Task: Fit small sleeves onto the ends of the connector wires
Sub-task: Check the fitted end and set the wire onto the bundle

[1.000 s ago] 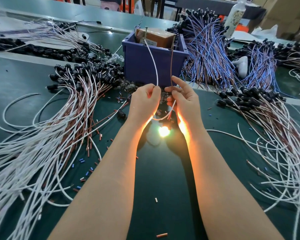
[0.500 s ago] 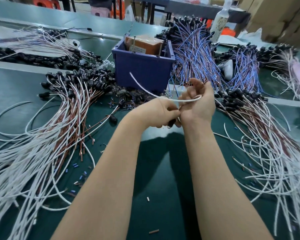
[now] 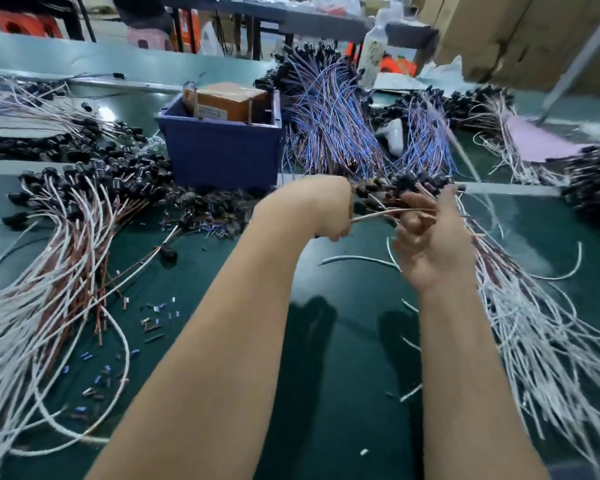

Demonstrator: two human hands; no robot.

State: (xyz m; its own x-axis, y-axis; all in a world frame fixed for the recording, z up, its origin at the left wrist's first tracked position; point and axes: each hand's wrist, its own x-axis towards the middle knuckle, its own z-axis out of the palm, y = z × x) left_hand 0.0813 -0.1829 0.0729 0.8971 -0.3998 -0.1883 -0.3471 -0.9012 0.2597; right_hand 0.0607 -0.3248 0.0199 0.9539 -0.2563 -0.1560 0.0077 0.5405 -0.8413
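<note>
Left hand [image 3: 329, 216] is clenched on 1 end of a wire pair [image 3: 392, 213] running left to right at frame centre into the right hand [image 3: 430, 244], whose fingers curl loosely around it; the right-hand pile [image 3: 534, 323] lies just beside

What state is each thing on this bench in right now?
Left hand: closed on the wire pair.
Right hand: fingers curled loosely around the wire pair.
Wire pair: stretched between both hands.
Blue bin: open-topped, holding a brown box.
Loose sleeves: scattered on the mat.
</note>
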